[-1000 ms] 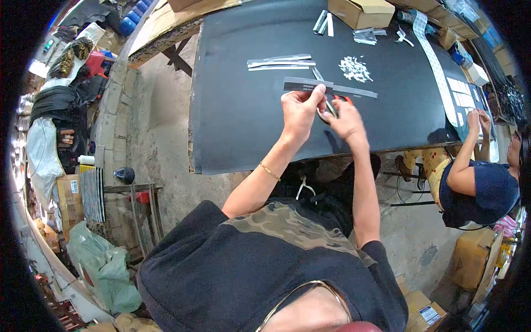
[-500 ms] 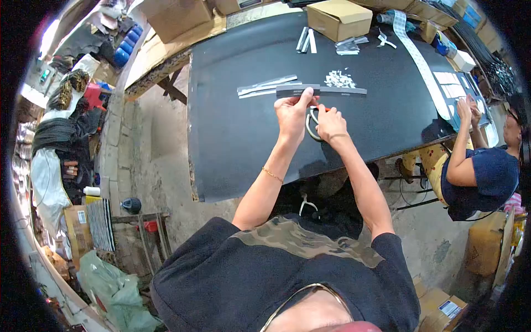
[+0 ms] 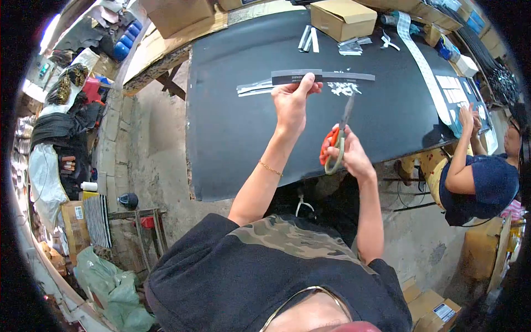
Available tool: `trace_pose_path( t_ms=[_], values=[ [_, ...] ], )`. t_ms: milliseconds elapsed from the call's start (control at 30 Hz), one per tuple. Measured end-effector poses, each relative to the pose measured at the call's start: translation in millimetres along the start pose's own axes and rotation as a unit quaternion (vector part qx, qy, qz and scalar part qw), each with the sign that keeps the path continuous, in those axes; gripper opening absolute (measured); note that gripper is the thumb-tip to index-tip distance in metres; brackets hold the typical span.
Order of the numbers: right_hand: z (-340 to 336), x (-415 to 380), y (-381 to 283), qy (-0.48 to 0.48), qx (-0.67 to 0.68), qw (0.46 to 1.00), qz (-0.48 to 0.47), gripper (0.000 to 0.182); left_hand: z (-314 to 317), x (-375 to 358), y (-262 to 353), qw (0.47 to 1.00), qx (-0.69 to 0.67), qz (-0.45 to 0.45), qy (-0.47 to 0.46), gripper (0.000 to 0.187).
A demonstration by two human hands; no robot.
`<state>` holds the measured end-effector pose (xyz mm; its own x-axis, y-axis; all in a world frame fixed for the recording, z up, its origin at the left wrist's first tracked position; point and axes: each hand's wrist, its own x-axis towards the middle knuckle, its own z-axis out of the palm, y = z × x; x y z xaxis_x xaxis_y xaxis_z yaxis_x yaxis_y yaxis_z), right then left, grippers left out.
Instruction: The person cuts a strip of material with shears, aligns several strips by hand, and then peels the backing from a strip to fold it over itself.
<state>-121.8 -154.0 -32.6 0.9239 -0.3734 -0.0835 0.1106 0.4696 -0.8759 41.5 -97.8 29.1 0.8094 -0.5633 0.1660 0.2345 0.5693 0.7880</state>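
My left hand [image 3: 293, 102] is closed on a dark strip bundle [image 3: 285, 77], thumb on top; the strips reach out to the right over the table. In my right hand [image 3: 354, 152] is a pair of scissors [image 3: 344, 122] with orange and olive-green handles. Their blades point away from me, apart from the strips, and look closed. A heap of small white cut pieces [image 3: 345, 90] lies beyond the blades, partly behind the strips. More light-coloured strips [image 3: 253, 91] rest on the table left of my left hand.
The black table [image 3: 238, 149] carries a cardboard box [image 3: 343, 19], a few short strips [image 3: 310, 40], plastic packets [image 3: 354, 46] and a long white label roll [image 3: 423, 63]. At the right end a co-worker [image 3: 478, 177] sits with both hands over white cards [image 3: 451, 88].
My right hand has drawn back toward me and right with the scissors, whose blades now show. My left hand has lifted the strips slightly away from me.
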Motion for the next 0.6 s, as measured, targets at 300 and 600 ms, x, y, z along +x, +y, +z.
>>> trace_pose_path(
  t_ms=[300, 600],
  values=[
    [14, 0, 6, 0.077, -0.204, 0.975, -0.041, 0.059, 14, -9, -29, 0.999, 0.024, -0.03, -0.001, 0.012],
    [14, -4, 19, 0.104, -0.252, 0.957, -0.102, 0.046, 17, -9, -28, 0.998, 0.027, -0.047, 0.016, 0.009]
  ],
)
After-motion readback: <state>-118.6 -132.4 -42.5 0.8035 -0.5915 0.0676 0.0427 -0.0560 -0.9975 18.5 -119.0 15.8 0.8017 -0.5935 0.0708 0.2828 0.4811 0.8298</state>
